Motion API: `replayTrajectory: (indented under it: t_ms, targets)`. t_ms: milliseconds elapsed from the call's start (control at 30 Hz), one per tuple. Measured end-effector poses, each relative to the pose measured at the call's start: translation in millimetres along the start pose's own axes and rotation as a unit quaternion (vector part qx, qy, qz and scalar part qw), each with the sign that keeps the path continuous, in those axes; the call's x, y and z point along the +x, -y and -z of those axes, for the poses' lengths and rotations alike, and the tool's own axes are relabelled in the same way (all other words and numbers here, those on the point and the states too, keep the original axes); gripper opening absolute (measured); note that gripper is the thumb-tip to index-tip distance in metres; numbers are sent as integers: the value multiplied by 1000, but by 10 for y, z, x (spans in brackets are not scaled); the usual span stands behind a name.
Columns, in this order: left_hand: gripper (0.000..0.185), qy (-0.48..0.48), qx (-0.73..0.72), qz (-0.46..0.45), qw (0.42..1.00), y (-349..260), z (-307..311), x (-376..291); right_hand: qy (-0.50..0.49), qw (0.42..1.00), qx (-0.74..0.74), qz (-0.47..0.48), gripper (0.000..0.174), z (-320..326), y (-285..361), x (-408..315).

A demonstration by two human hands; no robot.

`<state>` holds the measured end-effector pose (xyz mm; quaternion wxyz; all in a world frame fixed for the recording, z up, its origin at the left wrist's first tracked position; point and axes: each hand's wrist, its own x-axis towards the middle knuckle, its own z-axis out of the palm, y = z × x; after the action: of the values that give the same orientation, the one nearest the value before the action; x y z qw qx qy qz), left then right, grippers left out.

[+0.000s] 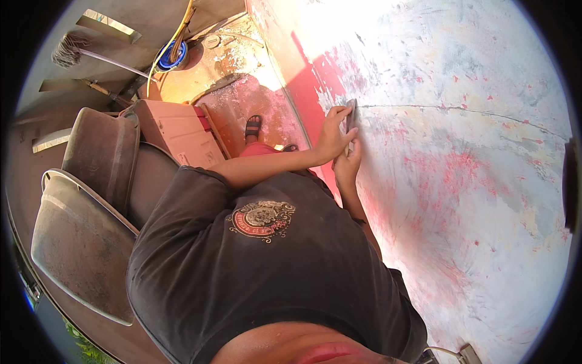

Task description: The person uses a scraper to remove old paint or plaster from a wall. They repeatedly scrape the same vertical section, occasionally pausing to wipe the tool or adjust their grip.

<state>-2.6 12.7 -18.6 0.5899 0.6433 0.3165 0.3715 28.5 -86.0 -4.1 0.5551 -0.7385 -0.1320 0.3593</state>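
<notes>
A flat scraper [351, 111], probably a putty knife, lies close against the painted wall [454, 204]. My left hand [334, 136] has its fingers and thumb on the blade. Just below, my right hand [347, 164] grips the handle, which the fingers mostly hide. The blade's tip sits at the left end of a thin dark crack [436, 108] that runs across the wall. Around it the surface is patchy white and pale blue with worn red spots. Flaking white edges border a solid red band [313, 86] beside my hands.
Large dark plastic tubs [84, 245] are at my left, next to a pink plastic box [175, 129]. Farther off are a blue bucket [175, 57], a yellow hose [159, 57] and a string mop [70, 51]. A cable [441, 349] meets a wall fitting [468, 354] at lower right.
</notes>
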Motion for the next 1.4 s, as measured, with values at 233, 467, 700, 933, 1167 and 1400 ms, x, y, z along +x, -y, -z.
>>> replayTrajectory:
  t_ms: [233, 467, 700, 933, 1167, 1400]
  targets:
    - [48, 58, 50, 47, 996, 62, 254, 298, -2, 999, -41, 29, 30, -300, 14, 120]
    - [46, 48, 101, 99, 989, 168, 399, 707, 31, 997, -59, 26, 33, -503, 30, 598]
    - [45, 78, 51, 42, 995, 284, 448, 647, 0, 996, -16, -84, 28, -516, 38, 479]
    - [39, 64, 57, 96, 992, 591, 587, 984, -8, 987, -109, 114, 28, -813, -113, 876]
    - [35, 51, 79, 71, 993, 640, 676, 1271, -1, 998, -59, -13, 27, -1010, 17, 1171]
    - [36, 98, 105, 60, 988, 824, 766, 1404, -17, 998, -65, 1, 38, -1155, -25, 1225]
